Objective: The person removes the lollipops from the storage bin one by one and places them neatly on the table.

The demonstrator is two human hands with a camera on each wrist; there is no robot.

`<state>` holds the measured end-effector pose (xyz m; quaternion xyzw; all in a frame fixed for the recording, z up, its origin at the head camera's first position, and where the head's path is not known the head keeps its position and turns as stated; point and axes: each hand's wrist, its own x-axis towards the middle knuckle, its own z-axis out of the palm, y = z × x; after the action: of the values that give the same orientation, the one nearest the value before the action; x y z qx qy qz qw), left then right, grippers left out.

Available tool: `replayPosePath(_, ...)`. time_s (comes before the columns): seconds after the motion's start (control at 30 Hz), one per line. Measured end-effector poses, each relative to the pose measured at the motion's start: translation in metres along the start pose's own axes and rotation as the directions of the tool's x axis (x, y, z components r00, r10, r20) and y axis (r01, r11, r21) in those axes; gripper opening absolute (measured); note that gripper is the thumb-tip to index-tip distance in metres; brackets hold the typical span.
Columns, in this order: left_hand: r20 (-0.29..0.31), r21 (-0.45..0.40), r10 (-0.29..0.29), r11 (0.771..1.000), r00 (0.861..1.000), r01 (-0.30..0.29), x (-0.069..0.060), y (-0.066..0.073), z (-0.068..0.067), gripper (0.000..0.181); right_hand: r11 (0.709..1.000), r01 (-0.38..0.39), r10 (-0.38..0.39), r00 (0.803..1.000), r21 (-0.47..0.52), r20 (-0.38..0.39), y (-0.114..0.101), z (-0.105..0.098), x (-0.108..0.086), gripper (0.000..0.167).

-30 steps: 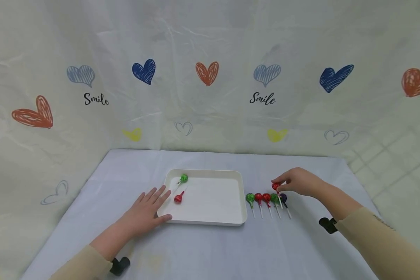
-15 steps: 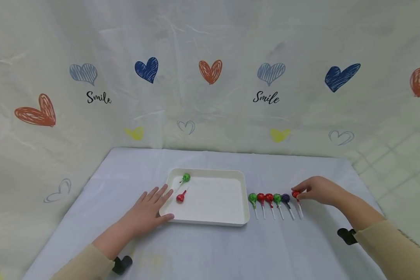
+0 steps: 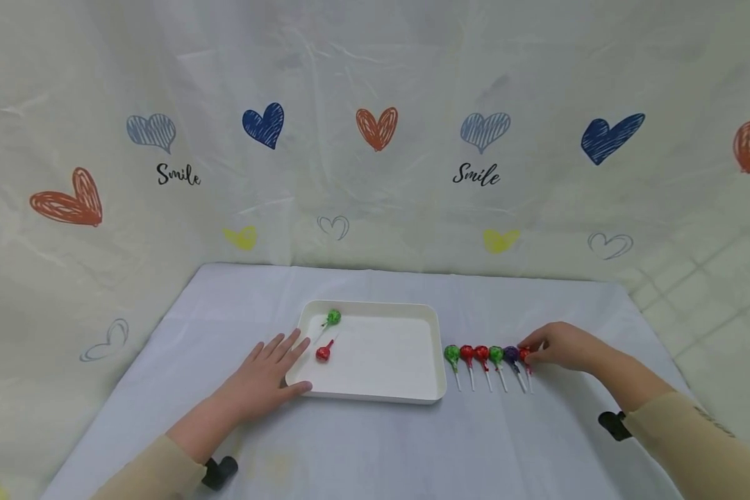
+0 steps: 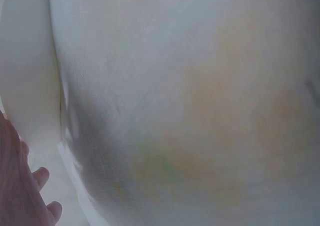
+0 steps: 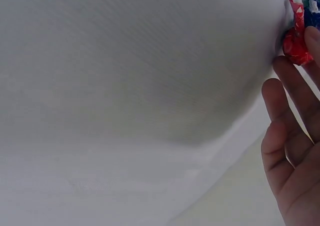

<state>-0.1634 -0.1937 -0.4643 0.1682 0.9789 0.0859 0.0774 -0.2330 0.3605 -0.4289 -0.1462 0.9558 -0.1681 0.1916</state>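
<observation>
Red-wrapped ball lollipop with white stick (image 3: 524,355): right end of a row on the white-clothed counter (image 3: 375,448); head to the far side, stick pointing towards the person, long axis running near to far, slightly aslant.

Obscured, left to right: left rim of the shallow white rectangular tray (image 3: 384,351), partly beneath the left hand (image 3: 265,378), fingers straight and spread; the ball's far side, behind the right hand (image 3: 562,347), thumb and finger pinching it. Stick cut off in the right wrist view. Hands well apart.

Contents, left to right: tray, left part, one red lollipop (image 3: 323,353), head nearer, and one green lollipop (image 3: 333,317), head farther, both sticks faint against white. On the counter, green (image 3: 452,353), two reds (image 3: 467,353), second green (image 3: 496,354), dark purple (image 3: 511,354).
</observation>
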Motion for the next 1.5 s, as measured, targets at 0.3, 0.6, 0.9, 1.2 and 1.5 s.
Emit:
replayPosePath(0.3,-0.008,-0.011,-0.005,1.000,1.000,0.005,-0.001,-0.001,-0.001,0.089,1.000,-0.011,0.011,1.000,0.027,0.005,-0.003,-0.002,-0.001,0.035)
replayPosePath(0.6,0.005,-0.020,0.004,1.000,1.000,-0.003,0.000,-0.001,0.001,0.089,0.999,0.019,-0.018,0.999,0.040,-0.027,-0.004,-0.006,-0.008,0.045)
replayPosePath(0.9,0.010,-0.012,0.007,1.000,1.000,-0.007,0.001,0.001,-0.001,0.088,0.996,0.060,-0.055,0.996,0.065,-0.068,-0.010,-0.014,-0.006,0.046)
replayPosePath(1.2,-0.002,-0.015,0.012,1.000,1.000,-0.012,-0.001,0.001,-0.001,0.087,0.995,0.078,-0.073,0.995,0.069,-0.069,-0.035,-0.019,0.003,0.041)
replayPosePath(1.5,-0.008,-0.025,0.019,1.000,1.000,-0.019,-0.002,0.002,-0.003,0.088,0.990,0.114,-0.111,0.993,0.089,-0.040,-0.069,-0.017,0.027,0.038)
